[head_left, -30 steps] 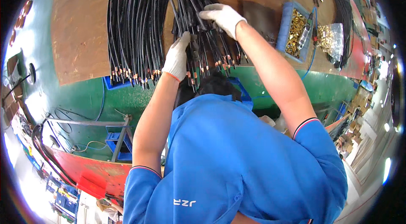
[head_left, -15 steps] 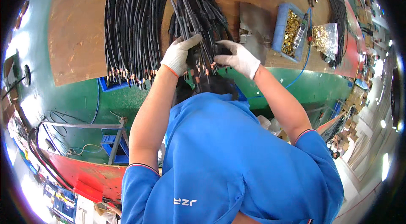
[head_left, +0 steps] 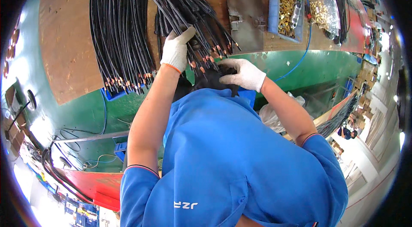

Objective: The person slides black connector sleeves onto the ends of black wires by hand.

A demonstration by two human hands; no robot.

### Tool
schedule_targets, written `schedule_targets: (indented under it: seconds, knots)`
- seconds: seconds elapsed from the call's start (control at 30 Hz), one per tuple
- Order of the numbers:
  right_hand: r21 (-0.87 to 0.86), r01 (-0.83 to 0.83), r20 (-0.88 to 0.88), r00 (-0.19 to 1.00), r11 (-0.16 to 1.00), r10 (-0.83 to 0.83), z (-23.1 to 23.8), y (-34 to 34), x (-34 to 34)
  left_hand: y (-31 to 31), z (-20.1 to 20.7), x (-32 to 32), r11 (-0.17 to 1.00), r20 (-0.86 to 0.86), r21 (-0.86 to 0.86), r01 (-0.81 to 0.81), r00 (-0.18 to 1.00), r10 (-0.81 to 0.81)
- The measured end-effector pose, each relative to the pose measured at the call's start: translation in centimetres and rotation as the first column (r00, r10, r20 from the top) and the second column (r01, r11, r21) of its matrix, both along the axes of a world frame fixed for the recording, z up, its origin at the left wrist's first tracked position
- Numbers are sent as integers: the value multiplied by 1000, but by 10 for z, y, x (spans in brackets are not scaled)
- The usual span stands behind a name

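My left hand, in a white knit glove with an orange cuff edge, is wrapped around part of a bundle of black cables. Their stripped copper ends fan out toward me past the table's edge. Just right of those ends is my gloved right hand, its fingers curled around something dark that I cannot make out against the black behind it. A second bundle of black cables lies to the left, its copper tips hanging over the front edge.
On the brown table at right stand a blue bin of brass fittings with a tool on top and a clear bag of brass parts. A dark metal plate lies beside the bin. A blue hose trails off the edge.
My right hand has moved down toward me, away from the cables. The left keeps its hold on the bundle. The view has shifted, so the table sits higher and further left.
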State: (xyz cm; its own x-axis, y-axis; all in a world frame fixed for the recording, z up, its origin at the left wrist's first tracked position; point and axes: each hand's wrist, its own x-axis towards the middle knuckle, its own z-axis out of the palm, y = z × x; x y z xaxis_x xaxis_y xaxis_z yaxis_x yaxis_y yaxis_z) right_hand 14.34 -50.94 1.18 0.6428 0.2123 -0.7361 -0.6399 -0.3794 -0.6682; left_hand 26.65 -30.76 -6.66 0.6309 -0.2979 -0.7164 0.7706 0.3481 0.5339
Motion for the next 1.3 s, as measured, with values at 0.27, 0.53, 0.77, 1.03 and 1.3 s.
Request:
schedule_targets:
  seconds: [0.27, 0.53, 0.77, 1.03, 1.3]
  knots:
    - [-58, -84, 20, 996, 995, 85, 12, 0, 4, -1, -3, -3, 999, 40, 45, -1, 999, -1]
    - [-181, 159, 61, 987, 971, -150, -3, 19, 5, -5, -10, 0, 994, 38, 104, 45, 998, -49]
    - [38, 131, 45, 990, 991, -133, -17, 31, 27, 1, -8, 1, 988, 21, 118, 97, 995, -100]
    - [-360, 142, 339, 941, 922, -13, -63, 38, 135, 19, -6, -2, 972, 131, 223, 72, 986, -103]
    - [-506, 43, 478, 845, 861, 239, -41, 19, 221, 55, 11, 5, 914, 55, 347, 212, 968, -246]
